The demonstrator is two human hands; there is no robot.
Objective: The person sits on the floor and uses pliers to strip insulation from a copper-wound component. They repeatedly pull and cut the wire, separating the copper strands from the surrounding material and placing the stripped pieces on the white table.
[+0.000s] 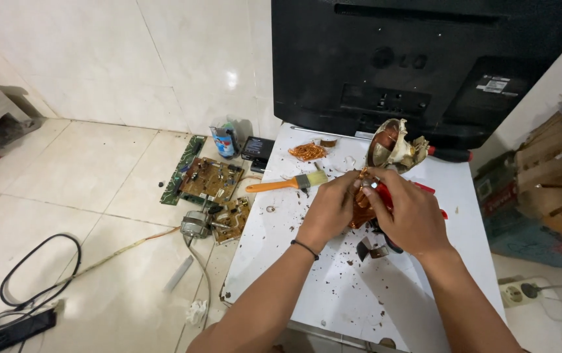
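Observation:
Both my hands meet over the white tabletop (333,294). My left hand (328,210) pinches a copper wire coil (361,199) from the left, a thin black band on its wrist. My right hand (409,216) is closed around red-handled pliers (386,193) whose tip presses on the same coil. A small dark metal piece (367,250) lies just below my hands. Brown crumbs are scattered around them.
An orange-handled brush (287,184), a copper wire tangle (307,151) and a rounded motor shell (392,146) lie behind my hands. A black television back (418,65) stands at the rear. Circuit boards (212,178), a small motor (195,224) and cables (39,274) cover the tiled floor left.

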